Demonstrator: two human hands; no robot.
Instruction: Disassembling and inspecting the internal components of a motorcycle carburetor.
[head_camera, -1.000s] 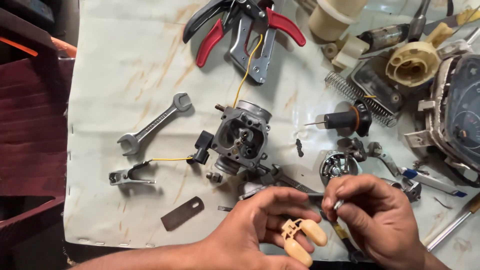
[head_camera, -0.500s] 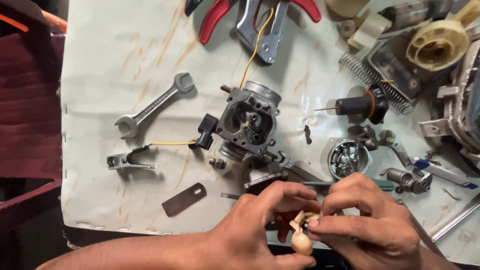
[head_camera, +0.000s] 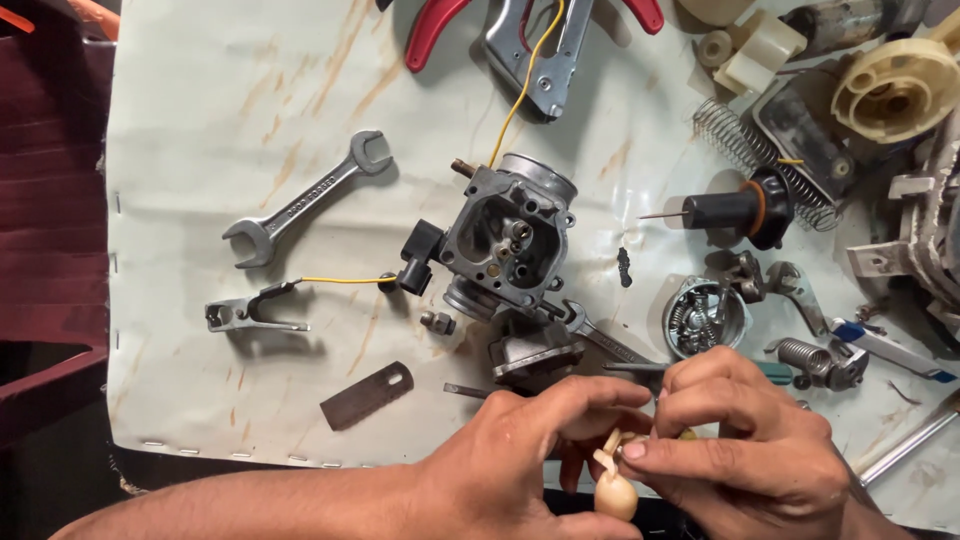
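Bright even overhead light, soft short shadows, sharp focus, dim left edge

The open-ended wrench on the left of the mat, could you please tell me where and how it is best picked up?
Grip the wrench at the middle of its straight shank, from above, fingers pinching across its narrow width. It lies flat and diagonal on the mat, with bare space on both sides; the forked heads at each end are wider and awkward.

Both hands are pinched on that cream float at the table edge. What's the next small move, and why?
Probably carry the cream float up to the carburetor body. The left hand and right hand pinch it together, and the body lies open-faced just above them.
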